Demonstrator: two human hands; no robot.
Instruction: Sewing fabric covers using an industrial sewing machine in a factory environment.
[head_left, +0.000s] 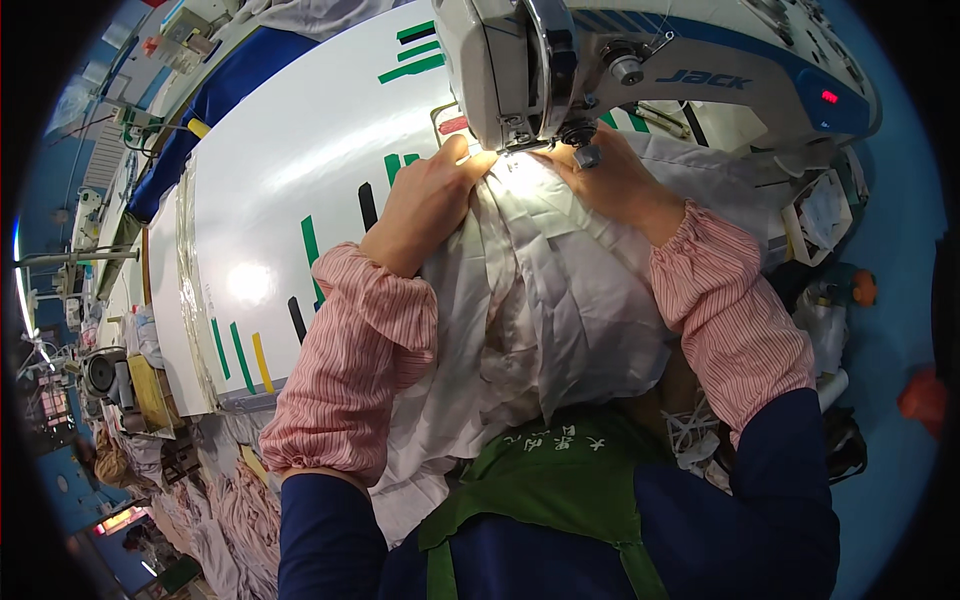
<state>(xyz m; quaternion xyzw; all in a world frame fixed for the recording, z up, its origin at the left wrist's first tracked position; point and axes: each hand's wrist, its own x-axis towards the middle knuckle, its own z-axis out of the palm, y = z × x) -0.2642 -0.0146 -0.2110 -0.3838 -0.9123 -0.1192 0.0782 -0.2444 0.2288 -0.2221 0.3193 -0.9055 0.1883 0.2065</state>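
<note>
A white garment (590, 300) spreads from under the sewing machine (505, 70) down over the table edge into my lap. Bright lamp light falls on the cloth right below the machine's head. My left hand (430, 195) is closed on the cloth just left of the needle area, thumb and fingers pinching it. On the other side, my right hand (620, 180) presses against the fabric close to the presser foot; its fingertips are partly hidden behind the machine's head, so its grip does not show. The needle itself is lost in the glare.
The white tabletop (250, 190) carries several green, black and yellow tape strips. A small open box (822, 215) sits at the right edge, beside the machine. Piles of pale cloth (215, 520) lie at lower left. My green apron (550, 480) is below the garment.
</note>
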